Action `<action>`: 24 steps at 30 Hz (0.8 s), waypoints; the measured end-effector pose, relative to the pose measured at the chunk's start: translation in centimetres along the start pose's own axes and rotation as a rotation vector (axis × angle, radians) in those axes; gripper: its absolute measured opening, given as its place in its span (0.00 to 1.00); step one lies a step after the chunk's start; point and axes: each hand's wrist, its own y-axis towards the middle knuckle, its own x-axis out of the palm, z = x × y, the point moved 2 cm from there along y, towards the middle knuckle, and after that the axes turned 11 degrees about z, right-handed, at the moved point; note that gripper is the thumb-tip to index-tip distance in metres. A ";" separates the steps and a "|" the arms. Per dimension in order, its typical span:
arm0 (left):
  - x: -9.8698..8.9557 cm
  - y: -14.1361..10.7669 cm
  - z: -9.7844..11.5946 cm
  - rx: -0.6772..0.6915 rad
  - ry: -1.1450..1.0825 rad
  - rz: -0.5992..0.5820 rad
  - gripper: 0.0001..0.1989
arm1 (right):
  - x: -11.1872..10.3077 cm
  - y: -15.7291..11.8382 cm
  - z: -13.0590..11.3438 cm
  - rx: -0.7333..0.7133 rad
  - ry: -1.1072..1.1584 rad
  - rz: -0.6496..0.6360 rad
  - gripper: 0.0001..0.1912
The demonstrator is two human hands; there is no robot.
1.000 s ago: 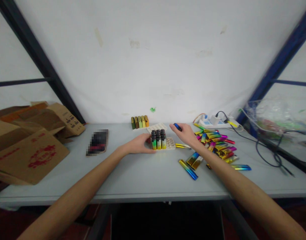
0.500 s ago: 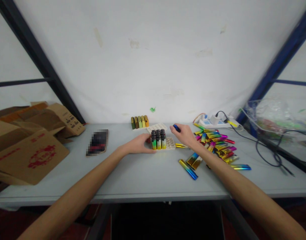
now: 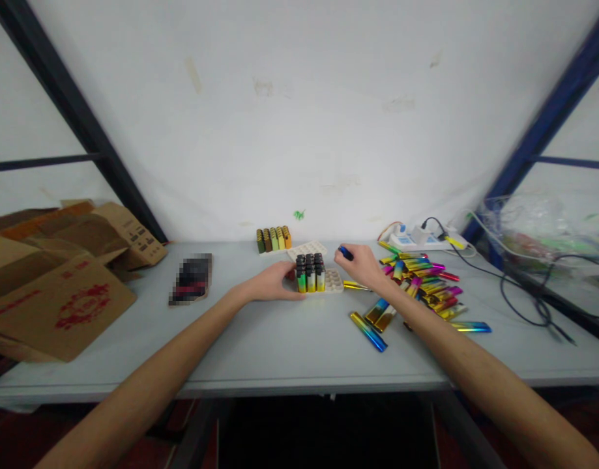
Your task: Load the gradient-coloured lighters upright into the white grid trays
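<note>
Lighters (image 3: 310, 275) stand upright in a close group just beside the left hand (image 3: 272, 281), toward the right hand, with white tray (image 3: 334, 280) pockets exposed beyond them. Steady, light pressure from the side seems best here, since a hard squeeze or knock could tip such tightly packed pieces; the right hand's grip should be firm but small, clear of their tops. The left hand is partly open, thumb at the near side and fingers curling behind, apparently bracing the group's end, its forearm slanting in low across the desk (image 3: 279, 345). The right hand (image 3: 365, 262) is closed on a dark blue object (image 3: 345, 253), knuckles up, its wrist just beyond the loose shiny pieces (image 3: 433, 286); the object's lower part is hidden.
</note>
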 end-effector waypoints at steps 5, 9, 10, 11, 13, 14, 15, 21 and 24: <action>-0.1 0.0 0.1 -0.001 0.011 0.000 0.30 | 0.2 -0.1 0.0 -0.001 0.004 0.002 0.17; -0.1 0.0 0.2 -0.004 -0.013 -0.008 0.30 | 0.2 -0.1 0.0 -0.016 0.012 -0.010 0.22; -0.1 0.0 0.2 -0.006 -0.010 -0.010 0.30 | 0.2 -0.1 0.0 -0.017 0.014 -0.014 0.22; -0.1 0.0 0.1 -0.008 -0.002 -0.011 0.29 | 0.2 -0.1 0.1 -0.015 0.012 -0.016 0.21; -0.1 0.0 0.1 -0.011 0.015 -0.010 0.29 | 0.2 -0.1 0.1 -0.011 0.004 -0.015 0.18; -0.1 0.1 0.0 -0.011 0.019 -0.008 0.29 | 0.1 -0.1 0.1 -0.010 0.001 -0.011 0.16; -0.1 0.1 0.1 -0.011 0.020 -0.006 0.29 | 0.1 -0.1 0.1 -0.010 -0.002 -0.007 0.15; -0.2 0.0 0.4 -0.005 -0.001 0.002 0.29 | -0.1 -0.1 -0.1 -0.015 0.000 -0.008 0.14; -0.2 0.0 0.5 -0.001 -0.015 -0.001 0.30 | 0.0 -0.1 -0.1 -0.025 0.008 -0.013 0.14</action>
